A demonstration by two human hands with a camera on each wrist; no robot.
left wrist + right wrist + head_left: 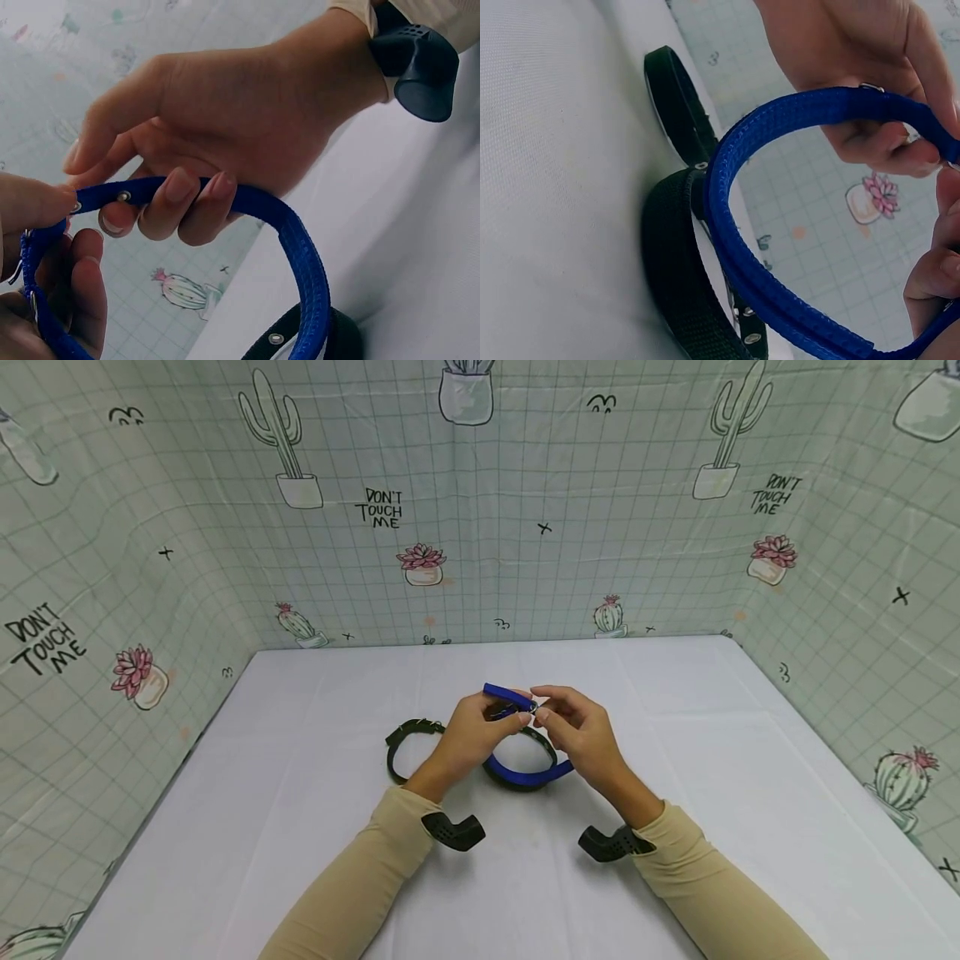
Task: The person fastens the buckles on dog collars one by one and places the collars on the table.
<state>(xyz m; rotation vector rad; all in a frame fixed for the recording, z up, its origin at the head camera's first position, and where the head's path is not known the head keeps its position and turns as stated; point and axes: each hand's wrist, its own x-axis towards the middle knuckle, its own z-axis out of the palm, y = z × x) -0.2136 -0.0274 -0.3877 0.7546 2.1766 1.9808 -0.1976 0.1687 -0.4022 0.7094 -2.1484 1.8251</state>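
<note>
A blue webbing collar (521,775) with metal eyelets hangs in a loop between both hands. My left hand (471,731) holds it at the buckle end, thumb pressed on the strap beside an eyelet in the left wrist view. My right hand (588,739) faces it, with several fingers (180,184) curled round the eyelet end of the strap. The small metal buckle (533,707) sits between the fingertips, partly hidden; whether the strap passes through it I cannot tell. A dark collar (676,259) stands on the table right below the blue loop.
A second dark collar (392,760) lies on the white table (315,827) to the left, close to my left hand. Behind and at both sides rises a grid-patterned cloth (480,585) with cactus prints.
</note>
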